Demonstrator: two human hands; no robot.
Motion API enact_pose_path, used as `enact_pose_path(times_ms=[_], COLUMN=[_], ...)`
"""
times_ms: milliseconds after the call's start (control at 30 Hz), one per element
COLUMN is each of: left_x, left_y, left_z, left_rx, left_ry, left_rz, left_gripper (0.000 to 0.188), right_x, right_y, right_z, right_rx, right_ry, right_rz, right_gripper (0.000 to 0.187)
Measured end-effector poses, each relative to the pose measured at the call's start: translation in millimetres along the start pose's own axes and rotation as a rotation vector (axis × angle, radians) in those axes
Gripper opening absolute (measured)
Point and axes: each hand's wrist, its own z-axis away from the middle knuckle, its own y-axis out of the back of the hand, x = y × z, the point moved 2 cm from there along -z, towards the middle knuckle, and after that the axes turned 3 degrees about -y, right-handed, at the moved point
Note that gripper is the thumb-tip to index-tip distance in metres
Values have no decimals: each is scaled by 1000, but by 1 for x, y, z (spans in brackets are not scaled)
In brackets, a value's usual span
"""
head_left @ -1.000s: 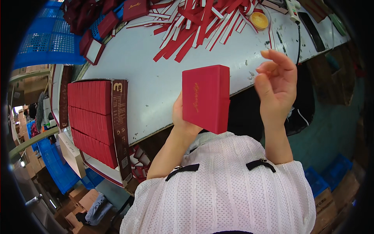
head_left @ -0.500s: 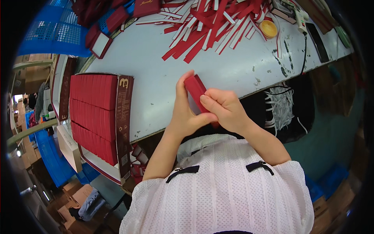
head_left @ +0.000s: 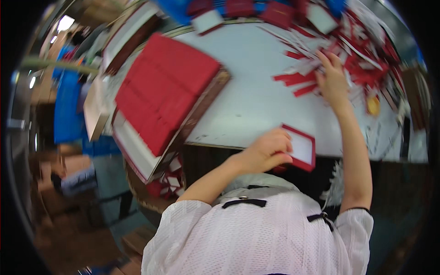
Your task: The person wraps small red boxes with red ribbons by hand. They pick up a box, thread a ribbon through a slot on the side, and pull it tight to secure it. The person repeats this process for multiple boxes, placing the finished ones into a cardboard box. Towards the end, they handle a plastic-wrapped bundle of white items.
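My left hand (head_left: pixel 270 149) is closed on a shallow red box (head_left: pixel 310 159) near the table's front edge. The white inner face of the box shows, and my fingers cover its left side. Farther off to the right, my right hand (head_left: pixel 333 82) reaches over a loose pile of red and white strips (head_left: pixel 302 79). Its thumb and fingers look apart, somewhat blurred, and I make out nothing held between them.
On the left stands an open carton (head_left: pixel 201 107) packed with rows of red boxes (head_left: pixel 167 82). More red boxes (head_left: pixel 277 13) lie along the table's far edge by blue crates. A yellow roll (head_left: pixel 373 105) sits at the right, near the strips.
My right hand has let go of the red box and moved far right to the strips. My left hand now holds the box alone, its white inside showing. The view has swung right.
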Motion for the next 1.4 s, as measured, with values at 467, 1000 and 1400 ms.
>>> enact_pose_path(times_ms=[467,1000,1400], left_x=[121,80,58], left_y=[190,143,148], left_z=[268,234,175], left_rx=[1733,590,391], left_ry=[214,920,643], left_rz=[-29,-521,-1021], left_gripper=[29,22,30], right_x=[-98,-147,-145], right_y=[51,71,74], right_z=[-3,63,84], right_rx=[-155,-381,-387], right_ry=[229,-389,-509], right_rz=[-491,-1171,-1193], right_gripper=[9,10,9])
